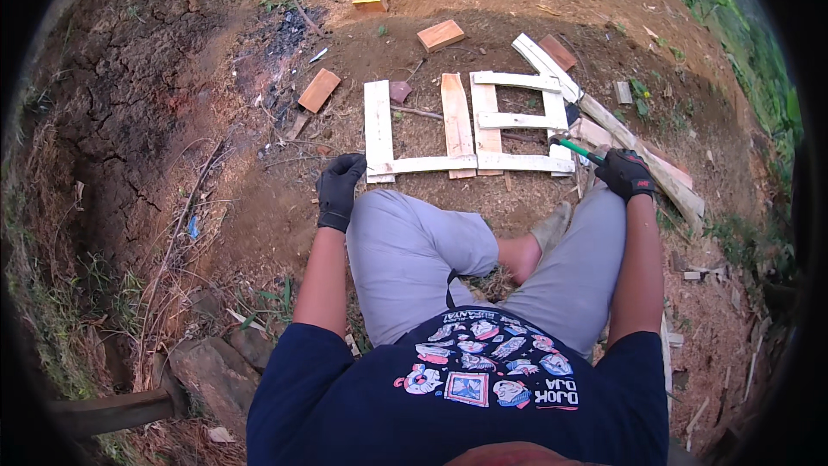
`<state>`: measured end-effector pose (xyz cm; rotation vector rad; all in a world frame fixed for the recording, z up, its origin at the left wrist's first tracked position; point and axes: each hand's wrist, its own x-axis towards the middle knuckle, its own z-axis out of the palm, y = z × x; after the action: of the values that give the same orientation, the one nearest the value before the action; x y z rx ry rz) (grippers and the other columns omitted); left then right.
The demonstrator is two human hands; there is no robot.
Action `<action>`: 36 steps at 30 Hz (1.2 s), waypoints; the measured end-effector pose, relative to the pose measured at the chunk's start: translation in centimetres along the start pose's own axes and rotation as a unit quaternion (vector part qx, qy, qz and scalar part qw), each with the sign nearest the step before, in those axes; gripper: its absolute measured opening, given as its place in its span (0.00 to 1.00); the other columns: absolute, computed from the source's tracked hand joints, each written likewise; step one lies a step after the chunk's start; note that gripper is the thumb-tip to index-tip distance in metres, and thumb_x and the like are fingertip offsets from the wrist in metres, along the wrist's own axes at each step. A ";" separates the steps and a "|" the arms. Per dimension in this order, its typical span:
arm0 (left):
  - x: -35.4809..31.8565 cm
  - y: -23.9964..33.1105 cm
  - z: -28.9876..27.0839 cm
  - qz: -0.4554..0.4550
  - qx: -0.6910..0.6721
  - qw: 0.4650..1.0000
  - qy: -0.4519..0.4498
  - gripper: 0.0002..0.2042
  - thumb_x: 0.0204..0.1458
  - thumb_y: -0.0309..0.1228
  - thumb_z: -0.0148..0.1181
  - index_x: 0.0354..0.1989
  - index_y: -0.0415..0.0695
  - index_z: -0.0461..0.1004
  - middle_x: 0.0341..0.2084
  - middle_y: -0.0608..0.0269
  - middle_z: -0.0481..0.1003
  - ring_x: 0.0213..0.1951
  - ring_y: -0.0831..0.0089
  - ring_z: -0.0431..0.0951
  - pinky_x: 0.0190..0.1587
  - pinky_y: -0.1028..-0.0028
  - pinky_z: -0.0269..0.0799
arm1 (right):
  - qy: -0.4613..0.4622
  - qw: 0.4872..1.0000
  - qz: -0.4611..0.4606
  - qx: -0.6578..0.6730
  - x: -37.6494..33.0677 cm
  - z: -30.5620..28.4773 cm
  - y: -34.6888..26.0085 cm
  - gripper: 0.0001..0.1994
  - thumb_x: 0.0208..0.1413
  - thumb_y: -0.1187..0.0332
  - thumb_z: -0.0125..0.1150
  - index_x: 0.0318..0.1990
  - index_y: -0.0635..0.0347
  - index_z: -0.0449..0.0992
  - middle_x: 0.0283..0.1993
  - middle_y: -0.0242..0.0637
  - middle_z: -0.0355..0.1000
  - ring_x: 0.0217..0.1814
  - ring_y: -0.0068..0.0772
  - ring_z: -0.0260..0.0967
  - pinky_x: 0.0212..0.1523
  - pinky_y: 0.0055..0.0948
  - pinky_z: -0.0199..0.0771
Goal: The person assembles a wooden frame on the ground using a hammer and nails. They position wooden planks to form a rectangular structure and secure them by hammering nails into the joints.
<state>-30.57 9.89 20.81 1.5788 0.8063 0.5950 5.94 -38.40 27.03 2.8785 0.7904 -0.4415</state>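
On the ground before my crossed legs lies a frame of pale wooden slats. My left hand (341, 188), in a black glove, is closed at the left end of the long bottom slat (423, 165); its fingertips meet the corner, and whatever is between them is too small to tell. That slat lies across the foot of an upright white board (378, 121) and a browner upright board (457, 121). In my right hand (625, 174), also gloved, is a hammer (580, 151) with a green handle. Its head hangs over the frame's lower right corner, above my right knee.
Several reddish-brown blocks, among them one brick-shaped block (319, 91), lie around the frame. Long planks (642, 151) slant along its right side. A yellow-edged block (370, 3) sits farther off. Rocks (216, 375) lie at the lower left, green plants (750, 60) at the right.
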 end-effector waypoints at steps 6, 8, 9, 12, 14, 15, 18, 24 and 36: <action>-5.1 2.8 -1.0 0.076 -0.045 0.996 0.030 0.10 0.59 0.22 0.71 0.49 0.39 0.83 0.44 0.63 0.85 0.46 0.76 0.83 0.54 0.73 0.79 | 0.005 1.000 0.012 -0.004 -1.1 -1.1 -0.9 0.22 0.56 0.49 0.68 0.47 0.59 0.86 0.49 0.52 0.83 0.51 0.54 0.83 0.53 0.49 0.82; -6.4 4.3 -1.2 0.061 -0.026 0.997 0.042 0.10 0.59 0.20 0.70 0.49 0.39 0.83 0.45 0.63 0.85 0.46 0.75 0.83 0.55 0.73 0.79 | 0.000 0.999 0.035 0.009 -1.3 -1.3 -0.3 0.22 0.55 0.50 0.68 0.48 0.57 0.87 0.51 0.51 0.83 0.52 0.53 0.83 0.54 0.48 0.83; -7.0 4.9 -1.5 0.053 -0.017 0.997 0.047 0.10 0.59 0.20 0.70 0.48 0.39 0.83 0.46 0.63 0.85 0.46 0.75 0.83 0.55 0.73 0.79 | 0.017 0.999 0.030 0.008 -1.0 -0.3 0.7 0.21 0.53 0.50 0.69 0.48 0.54 0.86 0.49 0.50 0.83 0.51 0.53 0.83 0.53 0.49 0.83; -8.5 6.4 -2.3 0.085 -0.064 0.993 0.041 0.09 0.59 0.18 0.69 0.47 0.39 0.84 0.47 0.62 0.84 0.47 0.75 0.82 0.55 0.72 0.78 | 0.031 0.999 0.035 0.013 -1.0 1.0 2.2 0.20 0.48 0.51 0.71 0.47 0.46 0.86 0.46 0.48 0.83 0.50 0.55 0.82 0.52 0.50 0.82; -9.8 8.5 -1.6 0.120 -0.060 0.990 0.034 0.08 0.59 0.18 0.69 0.45 0.39 0.84 0.48 0.62 0.84 0.48 0.74 0.82 0.55 0.73 0.78 | 0.021 0.999 0.040 0.017 -1.9 0.3 2.0 0.19 0.48 0.52 0.71 0.47 0.46 0.87 0.47 0.48 0.83 0.50 0.54 0.82 0.52 0.50 0.82; -10.3 9.2 -1.1 0.137 -0.058 0.988 0.028 0.07 0.59 0.18 0.69 0.45 0.39 0.84 0.48 0.62 0.84 0.48 0.74 0.82 0.55 0.73 0.78 | 0.016 0.999 0.044 0.019 -2.3 0.2 2.0 0.19 0.48 0.52 0.71 0.47 0.46 0.87 0.47 0.49 0.83 0.50 0.54 0.82 0.52 0.50 0.82; -10.4 8.8 -0.1 0.154 -0.064 0.986 -0.010 0.07 0.59 0.18 0.69 0.44 0.39 0.84 0.47 0.62 0.84 0.48 0.75 0.82 0.55 0.72 0.78 | 0.034 0.998 0.038 0.031 -2.0 0.4 2.5 0.21 0.52 0.52 0.69 0.49 0.52 0.87 0.52 0.49 0.83 0.54 0.52 0.82 0.56 0.49 0.81; -10.2 10.8 4.1 0.157 -0.001 0.983 -0.094 0.06 0.57 0.19 0.71 0.41 0.39 0.84 0.44 0.64 0.84 0.46 0.76 0.82 0.53 0.74 0.78 | 0.045 0.998 0.039 0.014 -2.2 0.4 2.5 0.21 0.52 0.51 0.69 0.47 0.56 0.87 0.53 0.51 0.82 0.55 0.51 0.82 0.55 0.48 0.82; -0.3 0.0 12.2 0.032 0.137 0.988 -0.063 0.09 0.56 0.33 0.76 0.40 0.43 0.86 0.33 0.66 0.86 0.39 0.77 0.82 0.45 0.72 0.77 | 0.086 0.986 0.108 0.088 -8.0 0.2 1.6 0.24 0.62 0.46 0.63 0.50 0.57 0.82 0.45 0.51 0.83 0.51 0.57 0.80 0.52 0.52 0.76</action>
<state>-21.48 1.94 18.80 1.8790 0.7686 0.4393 0.11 -43.62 29.43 3.1549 0.4718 -0.2497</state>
